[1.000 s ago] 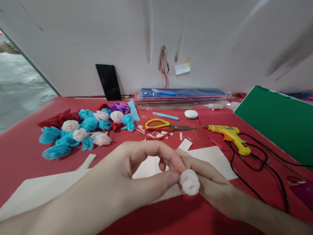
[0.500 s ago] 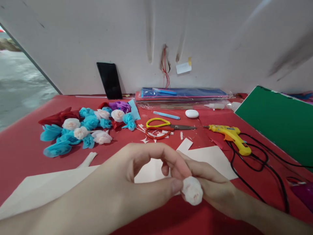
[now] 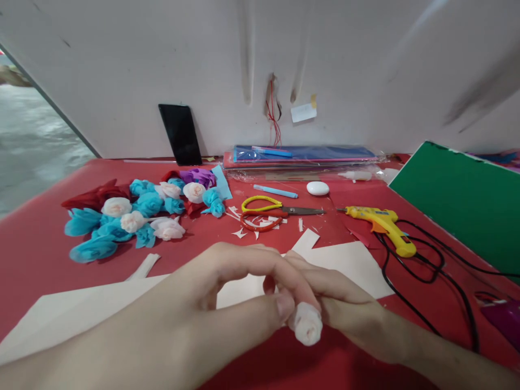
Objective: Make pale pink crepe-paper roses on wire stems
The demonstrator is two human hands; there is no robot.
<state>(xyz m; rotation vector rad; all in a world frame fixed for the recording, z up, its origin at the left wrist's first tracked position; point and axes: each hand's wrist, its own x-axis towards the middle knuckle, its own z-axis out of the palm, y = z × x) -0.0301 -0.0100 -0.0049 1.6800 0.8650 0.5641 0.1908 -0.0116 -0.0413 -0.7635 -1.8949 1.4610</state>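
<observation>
Behind everything, the pale wall [image 3: 345,65] is rising over the red worktop [image 3: 32,244], and the dark tablet [image 3: 181,135] is leaning against it, seemingly to stay upright. On the right, the green board [image 3: 459,206] is sloping, and pale paper sheets [image 3: 60,311] are lying flat beneath the arms, probably close for easy reach. Across to the left, finished-looking paper flowers [image 3: 148,204] are sitting in a loose heap, likely parked away from the work. And here's the centre: the left hand [image 3: 207,309] is curling, its narrow grip of thumb and forefinger holding the pale paper rose [image 3: 307,325] low at its edge, perhaps to spare the petals. The right hand [image 3: 345,298] is tucking in behind; its fingertips are hiding, so I can't tell its grip. Beyond, the yellow glue gun [image 3: 384,222] is resting on its side, handle facing this way, probably for a quick grab. The scissors [image 3: 286,211] are lying among tiny paper scraps [image 3: 239,233].
</observation>
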